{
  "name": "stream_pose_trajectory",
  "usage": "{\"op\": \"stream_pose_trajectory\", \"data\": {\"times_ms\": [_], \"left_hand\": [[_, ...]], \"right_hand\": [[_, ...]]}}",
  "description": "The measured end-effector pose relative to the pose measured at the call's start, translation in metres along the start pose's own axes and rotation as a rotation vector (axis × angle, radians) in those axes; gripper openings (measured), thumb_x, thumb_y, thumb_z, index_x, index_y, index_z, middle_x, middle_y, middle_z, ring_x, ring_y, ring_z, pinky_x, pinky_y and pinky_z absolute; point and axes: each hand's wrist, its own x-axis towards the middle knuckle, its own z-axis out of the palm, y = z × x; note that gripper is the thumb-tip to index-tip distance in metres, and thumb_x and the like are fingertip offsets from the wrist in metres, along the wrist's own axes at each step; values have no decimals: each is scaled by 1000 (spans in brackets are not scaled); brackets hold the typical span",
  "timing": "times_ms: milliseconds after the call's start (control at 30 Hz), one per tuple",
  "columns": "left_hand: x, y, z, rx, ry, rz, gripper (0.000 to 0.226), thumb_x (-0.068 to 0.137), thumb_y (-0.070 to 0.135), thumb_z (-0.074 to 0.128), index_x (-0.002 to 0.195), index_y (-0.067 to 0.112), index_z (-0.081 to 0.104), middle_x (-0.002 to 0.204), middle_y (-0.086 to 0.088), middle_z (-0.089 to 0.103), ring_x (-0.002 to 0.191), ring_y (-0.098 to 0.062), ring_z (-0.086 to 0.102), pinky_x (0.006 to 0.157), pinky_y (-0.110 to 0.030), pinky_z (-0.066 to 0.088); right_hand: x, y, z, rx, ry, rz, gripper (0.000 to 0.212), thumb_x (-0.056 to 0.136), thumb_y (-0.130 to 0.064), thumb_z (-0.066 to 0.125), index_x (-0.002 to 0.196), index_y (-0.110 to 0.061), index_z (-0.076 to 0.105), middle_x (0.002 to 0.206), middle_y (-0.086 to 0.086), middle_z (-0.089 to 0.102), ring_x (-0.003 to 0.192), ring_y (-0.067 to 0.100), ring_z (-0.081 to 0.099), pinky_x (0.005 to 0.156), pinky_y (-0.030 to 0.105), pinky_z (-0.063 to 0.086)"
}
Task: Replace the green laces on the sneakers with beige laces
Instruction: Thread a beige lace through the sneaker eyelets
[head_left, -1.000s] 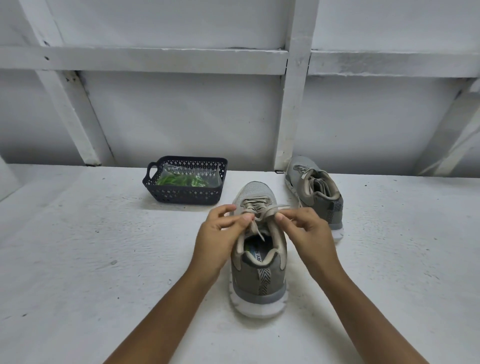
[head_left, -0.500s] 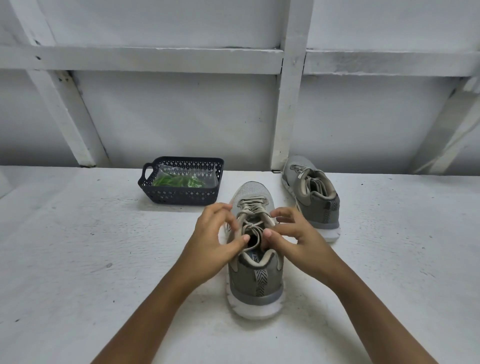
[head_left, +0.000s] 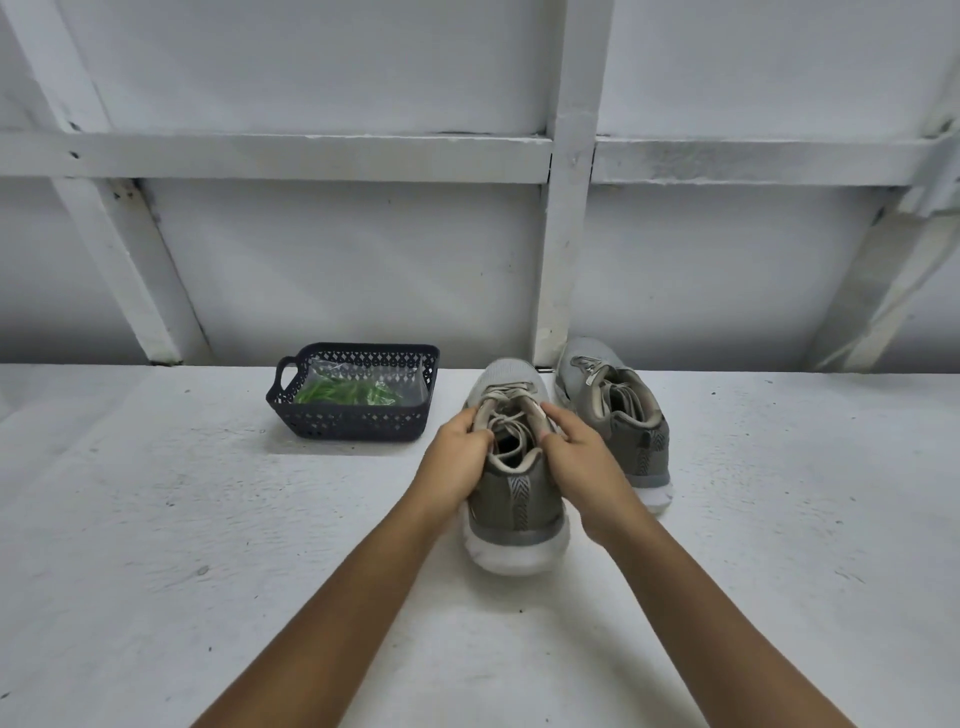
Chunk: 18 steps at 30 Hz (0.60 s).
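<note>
1. Near sneaker at mid-surface, long axis near-to-far, toe toward the far edge, beige laces threaded.
2. Left grip and right grip curled round its collar sides.
3. Second sneaker just right, toe likewise far.
4. Basket holding green laces left, near the far edge.

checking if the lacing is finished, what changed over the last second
The left hand and right hand let go of the beige lace ends they were pinching, dropped to the sides of the near sneaker and now grip it at the collar. The other sneaker, basket and green laces stayed put.
</note>
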Motion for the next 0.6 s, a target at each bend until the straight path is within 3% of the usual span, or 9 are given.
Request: {"op": "stream_pose_trajectory", "data": {"times_ms": [67,167,233,367,433,533,600], "left_hand": [[21,5,5,17,13,26,36,93,9,40,118,25,60,110,-11,67,98,-27,62,82,-39,48],[46,7,12,55,19,52,32,97,14,39,123,20,57,119,-11,63,106,-27,59,91,-39,47],[55,7,15,73,16,54,31,98,17,38,124,20,56,120,-10,62,111,-28,57,98,-43,45],[65,2,17,57,12,84,29,99,19,39,121,23,57,117,-8,64,107,-25,59,98,-45,45],[65,-2,18,25,14,110,27,99,24,42,120,24,59,118,-6,64,105,-19,59,100,-43,45],[59,-8,18,-58,43,171,32,101,32,36,120,22,60,119,-1,64,110,-13,57,104,-39,42],[48,-12,18,-85,81,241,37,103,34,30,123,20,58,122,3,61,115,-9,53,103,-26,39]], "right_hand": [[16,-5,1,7,7,-18,41,99,-26,43,139,-20,45,137,-4,51,123,10,47,107,30,37],[30,-9,2,18,30,-37,38,100,-14,38,137,-12,45,121,-2,52,107,7,45,92,19,33],[37,-8,2,15,42,-44,37,100,-11,37,136,-9,46,124,5,53,104,8,44,90,18,32],[45,-3,4,-41,57,-28,43,101,-18,36,144,-10,36,147,4,39,133,15,37,108,23,26],[46,-1,2,-105,58,-53,44,102,-21,34,144,-10,35,148,6,39,136,17,35,106,21,24],[35,-2,-4,-283,99,-204,40,100,-19,39,138,-8,42,136,12,50,127,22,43,89,16,29],[25,0,-8,-438,234,-443,36,96,-17,48,131,-8,51,127,11,54,121,23,48,93,17,31]]}}
